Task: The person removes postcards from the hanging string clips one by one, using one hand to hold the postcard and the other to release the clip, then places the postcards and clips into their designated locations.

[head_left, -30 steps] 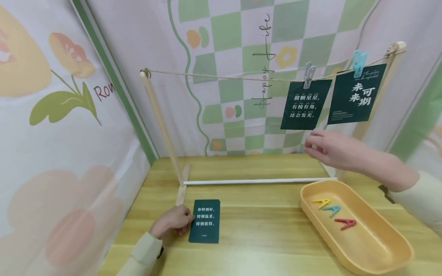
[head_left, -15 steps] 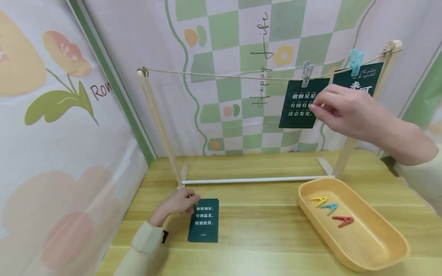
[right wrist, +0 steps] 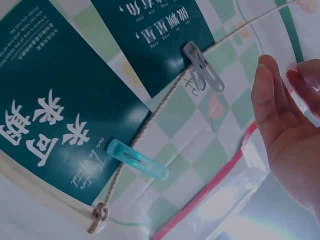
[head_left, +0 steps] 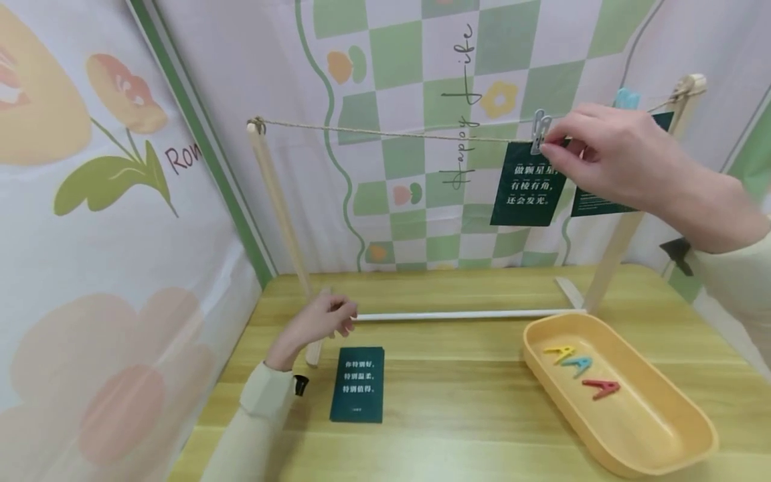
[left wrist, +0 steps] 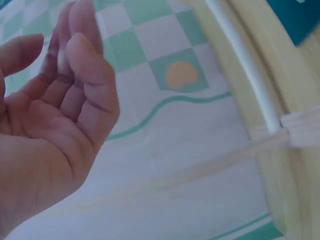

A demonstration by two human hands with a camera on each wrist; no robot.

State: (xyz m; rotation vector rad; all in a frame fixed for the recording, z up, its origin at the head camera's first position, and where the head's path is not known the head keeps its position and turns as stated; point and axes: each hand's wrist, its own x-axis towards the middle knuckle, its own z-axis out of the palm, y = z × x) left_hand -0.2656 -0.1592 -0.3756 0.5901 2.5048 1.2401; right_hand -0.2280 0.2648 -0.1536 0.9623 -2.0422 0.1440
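My right hand is raised by the twine, in front of the hung cards. In the right wrist view the fingers are loosely bent and hold nothing, apart from the grey clothespin. That clothespin fixes a dark green card to the twine. Farther right, a light blue clothespin holds another green card, partly hidden by my hand in the head view. My left hand, relaxed and holding nothing, hovers near the frame's left foot, above a small stack of green cards.
A yellow-orange tray at the right contains a yellow clothespin, a blue clothespin and a red clothespin. Wooden posts carry the twine; a white rod joins their feet. A patterned cloth hangs behind.
My right hand has risen from below the hung cards to the level of the grey clothespin. My left hand has left the card stack, moving up and slightly right.
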